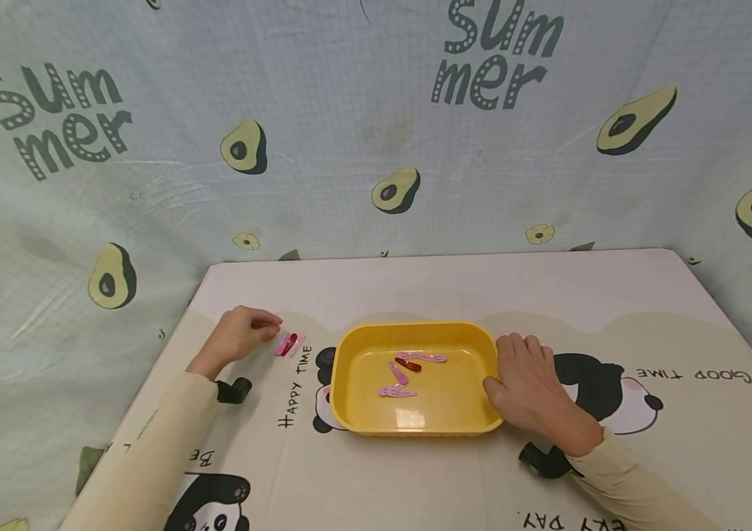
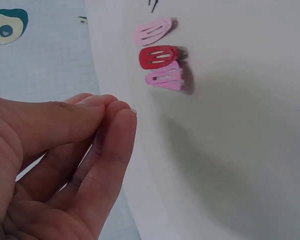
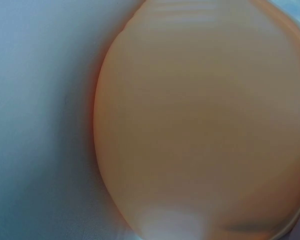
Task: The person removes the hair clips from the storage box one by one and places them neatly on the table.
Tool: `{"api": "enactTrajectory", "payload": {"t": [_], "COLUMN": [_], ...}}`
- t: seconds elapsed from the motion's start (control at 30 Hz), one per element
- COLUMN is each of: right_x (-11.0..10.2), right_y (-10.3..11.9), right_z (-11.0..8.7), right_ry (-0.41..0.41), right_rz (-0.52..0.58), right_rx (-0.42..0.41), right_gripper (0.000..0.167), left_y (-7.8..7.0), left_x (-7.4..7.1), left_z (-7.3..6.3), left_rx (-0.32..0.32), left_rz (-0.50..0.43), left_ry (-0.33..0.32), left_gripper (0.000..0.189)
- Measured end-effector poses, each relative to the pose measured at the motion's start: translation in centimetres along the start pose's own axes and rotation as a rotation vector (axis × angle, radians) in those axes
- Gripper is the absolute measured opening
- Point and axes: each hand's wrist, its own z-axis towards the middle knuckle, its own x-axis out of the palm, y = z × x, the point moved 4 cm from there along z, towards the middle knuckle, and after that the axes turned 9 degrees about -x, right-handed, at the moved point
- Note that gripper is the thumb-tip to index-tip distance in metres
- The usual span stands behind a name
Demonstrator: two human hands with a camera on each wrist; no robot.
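My left hand (image 1: 237,339) hovers at the table's left side, just beyond a row of snap hair clips. Its thumb and fingertips come together loosely in the left wrist view, with nothing seen between them. The row has a pale pink clip (image 2: 154,31), a red clip (image 2: 159,57) and a pink clip (image 2: 165,78), side by side. On the right, my right hand (image 1: 530,380) grips the right rim of a yellow tray (image 1: 442,420), thumb over the edge. Several pink clips (image 1: 398,373) and a dark red clip (image 1: 408,364) lie inside. The right wrist view is a blurred close-up.
A printed cloth with pandas and lettering covers the table (image 1: 376,479). Behind it and at both sides hangs a pale curtain (image 1: 322,147) with avocados on it. Dark wrist straps (image 1: 234,391) sit on both wrists.
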Motion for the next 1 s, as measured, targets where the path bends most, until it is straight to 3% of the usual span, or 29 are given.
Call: {"api": "enactTrajectory", "payload": {"t": [0.27, 0.5, 1.0], "right_x": [0.1, 0.0, 0.0], "right_y": [-0.2, -0.1, -0.2], "right_z": [0.1, 0.0, 0.0], "right_ry": [0.001, -0.001, -0.016], "right_rz": [-0.007, -0.005, -0.011], "right_rx": [-0.007, -0.006, -0.024], "right_gripper": [0.022, 0.024, 0.019], "left_y": [-1.2, -3.2, -7.5], "left_x": [-0.8, -1.1, -0.2], "left_z": [-0.6, -1.1, -1.7], "left_rx": [-0.004, 0.041, 0.149], "left_rz": [-0.024, -0.047, -0.071], "left_ry": [-0.021, -0.022, 0.001], "left_gripper": [0.025, 0.025, 0.021]}}
